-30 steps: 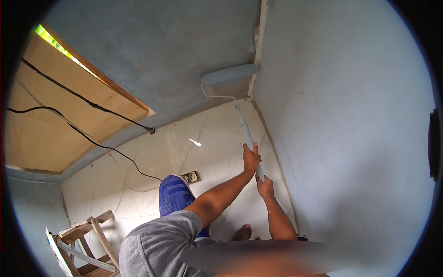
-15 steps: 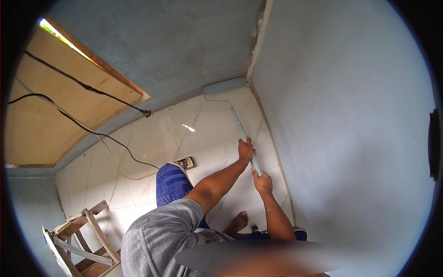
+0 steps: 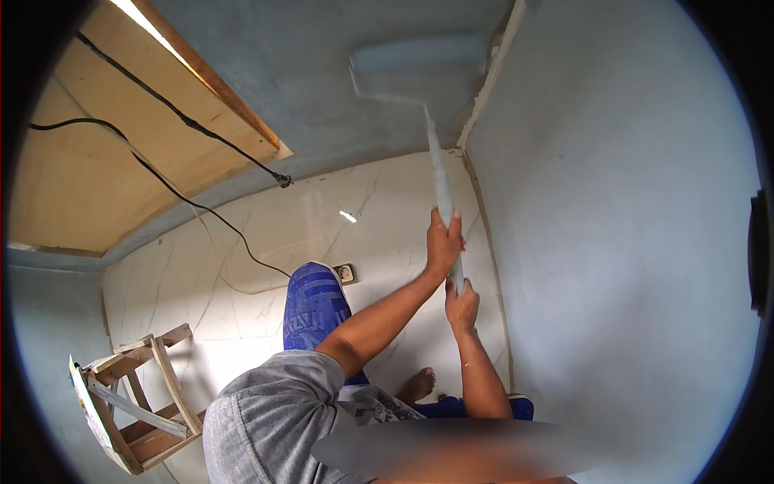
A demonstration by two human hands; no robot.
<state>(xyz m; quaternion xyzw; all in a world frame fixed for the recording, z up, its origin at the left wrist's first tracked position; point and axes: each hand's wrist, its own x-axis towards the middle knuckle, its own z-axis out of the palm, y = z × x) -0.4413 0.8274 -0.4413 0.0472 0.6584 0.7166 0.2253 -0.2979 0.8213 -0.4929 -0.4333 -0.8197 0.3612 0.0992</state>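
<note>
Bluish wall (image 3: 629, 202), left hand (image 3: 445, 244) curled round roller handle (image 3: 441, 173), right hand (image 3: 462, 307) likewise

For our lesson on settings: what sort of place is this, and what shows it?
Probably a room being decorated: the left hand and right hand grip a paint roller, the far wall is patchy blue-grey, and a rough wooden stand sits on the tiled floor.

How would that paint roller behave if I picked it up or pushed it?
The roller head would probably turn when pushed, being a long cylinder. The handle seems stiff, running nearly straight. The head sits well beyond the left hand and right hand, so it may feel top-heavy.
</note>
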